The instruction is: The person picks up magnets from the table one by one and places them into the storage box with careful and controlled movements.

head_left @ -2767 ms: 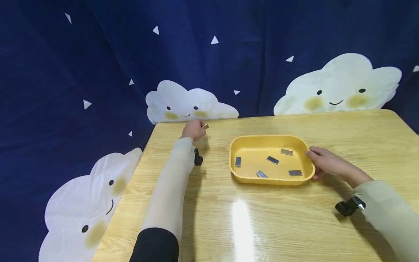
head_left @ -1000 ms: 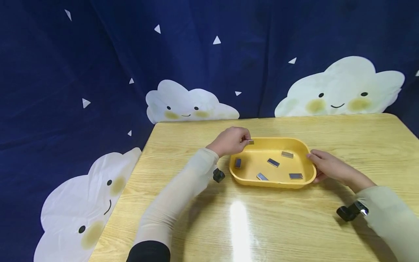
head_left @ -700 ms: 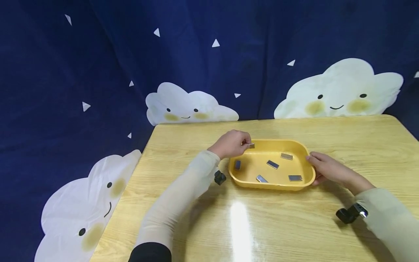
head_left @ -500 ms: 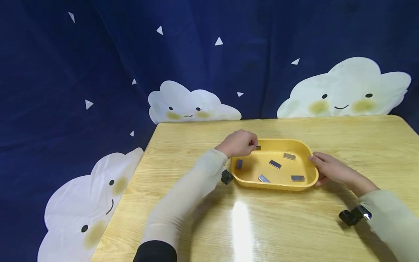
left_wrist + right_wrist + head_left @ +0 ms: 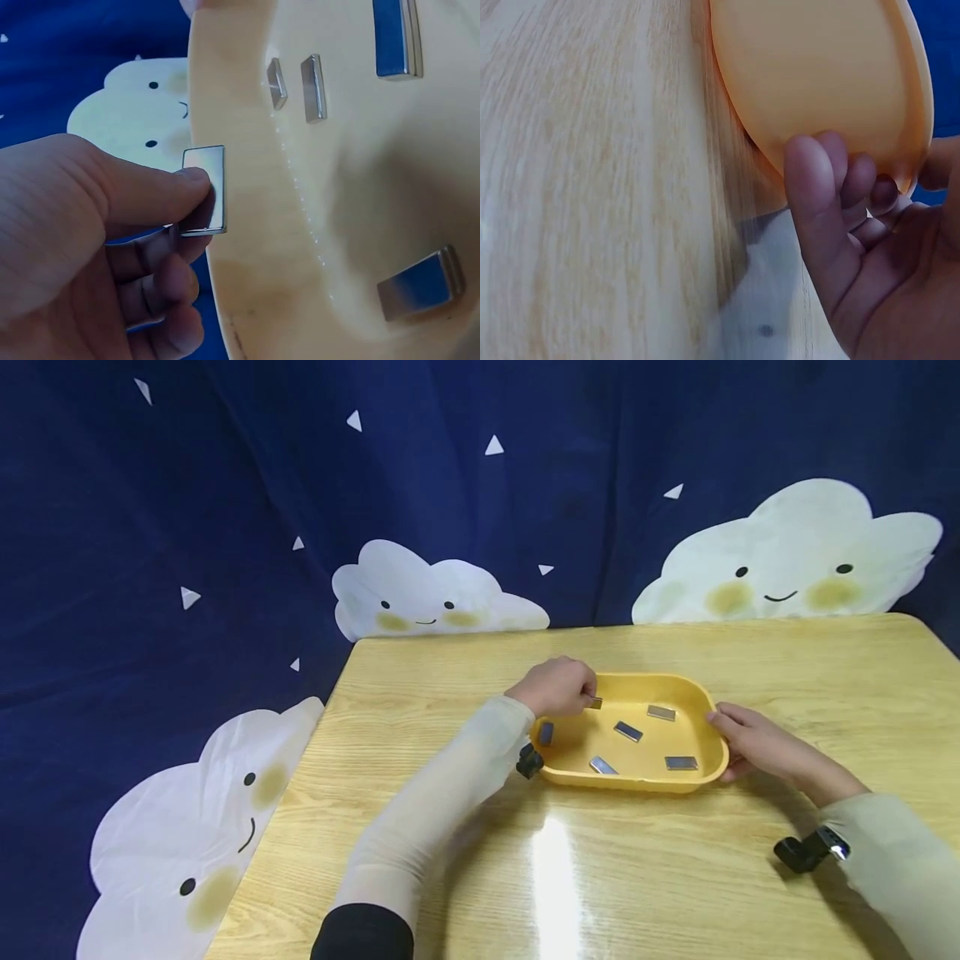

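Note:
My left hand [image 5: 557,687] is over the back left part of a yellow plastic tray [image 5: 637,783]. Thumb and fingers pinch a small shiny silver rectangular block [image 5: 204,191], seen close beside the tray's wall in the left wrist view. In the head view that block is mostly covered by the fingers. Several similar blocks [image 5: 628,731] lie apart on the tray floor, one [image 5: 547,733] near the left end. My right hand [image 5: 757,745] grips the tray's right end, thumb at the rim. From the right wrist view, its fingers [image 5: 810,176] curl against the tray's outside.
The tray stands on a light wooden table [image 5: 675,877] with a bright light reflection in front. Behind hangs a dark blue curtain [image 5: 585,485] with cloud prints. Black wrist cameras [image 5: 812,850] are strapped to both wrists.
The left hand has come from the table's back left, rightward to the tray, carrying the block. Lately it has shifted slightly farther right. The right hand keeps its hold on the tray.

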Tool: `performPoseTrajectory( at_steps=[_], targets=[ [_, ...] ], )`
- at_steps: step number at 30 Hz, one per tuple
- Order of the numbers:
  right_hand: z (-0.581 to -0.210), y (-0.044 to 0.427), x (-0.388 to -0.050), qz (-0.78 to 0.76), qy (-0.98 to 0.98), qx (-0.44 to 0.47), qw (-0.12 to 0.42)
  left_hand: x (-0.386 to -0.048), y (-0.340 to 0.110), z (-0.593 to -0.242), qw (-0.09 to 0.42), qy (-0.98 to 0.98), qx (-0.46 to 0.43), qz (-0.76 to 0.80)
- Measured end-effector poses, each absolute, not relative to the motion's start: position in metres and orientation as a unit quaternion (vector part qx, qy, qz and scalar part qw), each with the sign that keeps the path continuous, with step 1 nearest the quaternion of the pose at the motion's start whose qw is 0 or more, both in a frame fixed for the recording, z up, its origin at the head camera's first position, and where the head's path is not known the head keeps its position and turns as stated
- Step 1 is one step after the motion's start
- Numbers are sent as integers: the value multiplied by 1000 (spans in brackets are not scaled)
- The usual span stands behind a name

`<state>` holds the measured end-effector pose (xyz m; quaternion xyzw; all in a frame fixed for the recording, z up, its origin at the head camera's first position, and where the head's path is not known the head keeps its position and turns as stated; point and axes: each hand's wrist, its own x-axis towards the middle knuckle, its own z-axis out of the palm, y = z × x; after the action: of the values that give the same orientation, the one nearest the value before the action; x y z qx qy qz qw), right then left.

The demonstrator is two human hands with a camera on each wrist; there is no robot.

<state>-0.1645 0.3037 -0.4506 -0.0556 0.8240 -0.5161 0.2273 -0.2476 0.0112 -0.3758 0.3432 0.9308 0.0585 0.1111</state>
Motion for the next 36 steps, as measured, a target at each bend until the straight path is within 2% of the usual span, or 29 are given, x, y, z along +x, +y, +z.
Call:
performPoseTrajectory(
  at_steps=[14,36],
  targets=[
    [-448,301,-165,-518,826,-53,217,-259,21,-371,144,928,341,42],
    [-452,303,-163,-522,822,-50,221,-263,31,-390,157,938,310,-13]
  ],
)
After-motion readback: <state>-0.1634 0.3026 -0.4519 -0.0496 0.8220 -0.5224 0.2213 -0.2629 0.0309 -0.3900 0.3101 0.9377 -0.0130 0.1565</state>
